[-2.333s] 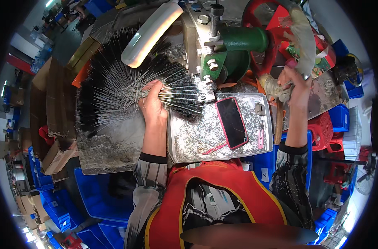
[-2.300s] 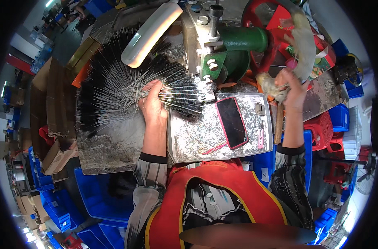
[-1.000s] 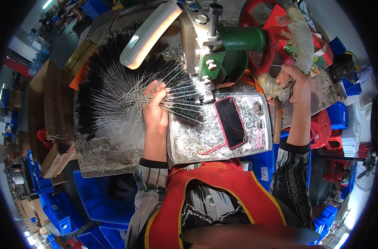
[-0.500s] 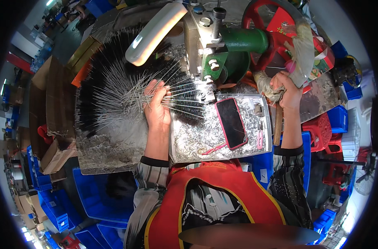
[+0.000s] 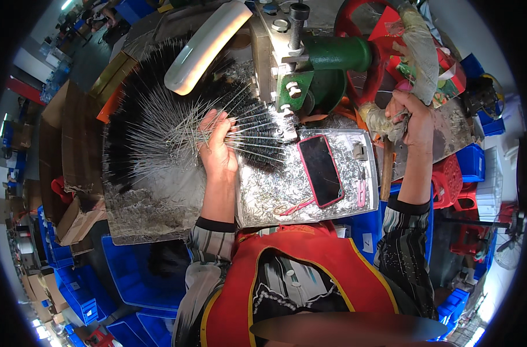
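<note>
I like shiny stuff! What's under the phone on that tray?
The phone lies on a heap of small silvery metal scraps that fills the tray. A red cord sticks out near its lower end. Whatever sits directly beneath the phone is covered.

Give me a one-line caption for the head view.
Left hand holds thin metal rods at a green press; right hand grips its wrapped red wheel.

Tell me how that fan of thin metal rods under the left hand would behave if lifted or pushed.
The thin metal rods look long and slender, so each would probably flex and spring rather than stay rigid. They lie loose and fanned under the left hand, so a push would likely scatter or roll them. Their bare, shiny metal suggests they could slip from a loose grip.
</note>
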Demonstrator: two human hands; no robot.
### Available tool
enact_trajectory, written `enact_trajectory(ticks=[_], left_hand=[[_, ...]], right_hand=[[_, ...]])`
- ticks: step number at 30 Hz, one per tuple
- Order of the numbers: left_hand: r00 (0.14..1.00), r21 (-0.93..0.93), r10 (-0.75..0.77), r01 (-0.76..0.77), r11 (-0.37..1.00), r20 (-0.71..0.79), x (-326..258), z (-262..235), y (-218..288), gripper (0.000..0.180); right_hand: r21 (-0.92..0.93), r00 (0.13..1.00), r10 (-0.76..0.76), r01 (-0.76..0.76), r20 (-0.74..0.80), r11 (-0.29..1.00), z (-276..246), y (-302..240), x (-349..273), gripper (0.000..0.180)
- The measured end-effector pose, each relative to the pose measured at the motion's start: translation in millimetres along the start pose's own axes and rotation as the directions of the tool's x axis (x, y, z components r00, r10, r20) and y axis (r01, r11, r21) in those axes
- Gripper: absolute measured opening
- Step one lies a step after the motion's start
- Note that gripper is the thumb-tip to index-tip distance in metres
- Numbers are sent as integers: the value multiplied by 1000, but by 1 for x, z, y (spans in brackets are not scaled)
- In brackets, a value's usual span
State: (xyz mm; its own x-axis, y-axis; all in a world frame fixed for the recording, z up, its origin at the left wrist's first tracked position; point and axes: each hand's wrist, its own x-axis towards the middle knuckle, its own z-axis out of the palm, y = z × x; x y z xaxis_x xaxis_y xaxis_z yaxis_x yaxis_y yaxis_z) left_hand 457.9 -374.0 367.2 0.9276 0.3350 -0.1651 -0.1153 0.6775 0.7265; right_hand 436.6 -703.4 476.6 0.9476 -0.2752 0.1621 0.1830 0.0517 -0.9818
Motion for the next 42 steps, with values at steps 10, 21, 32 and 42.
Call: enact_trajectory(ticks=[10,21,32,42], left_hand=[[990,-38,-14,19,999,139,-2,0,3,39],[995,-117,-18,30,993,99,-6,-9,-2,34],[996,-93,-25,33,995,83,-1,-7,0,37],[995,-76,0,8,997,98,-1,-5,0,35]], right_hand=[[12,948,-303,305,-97,952,16,57,-12,13],[-12,996,-32,31,-78,999,7,4,-8,13],[-3,995,-42,42,-86,999,8,12,-8,12],[-112,996,55,-63,-74,992,12,-13,-3,29]])
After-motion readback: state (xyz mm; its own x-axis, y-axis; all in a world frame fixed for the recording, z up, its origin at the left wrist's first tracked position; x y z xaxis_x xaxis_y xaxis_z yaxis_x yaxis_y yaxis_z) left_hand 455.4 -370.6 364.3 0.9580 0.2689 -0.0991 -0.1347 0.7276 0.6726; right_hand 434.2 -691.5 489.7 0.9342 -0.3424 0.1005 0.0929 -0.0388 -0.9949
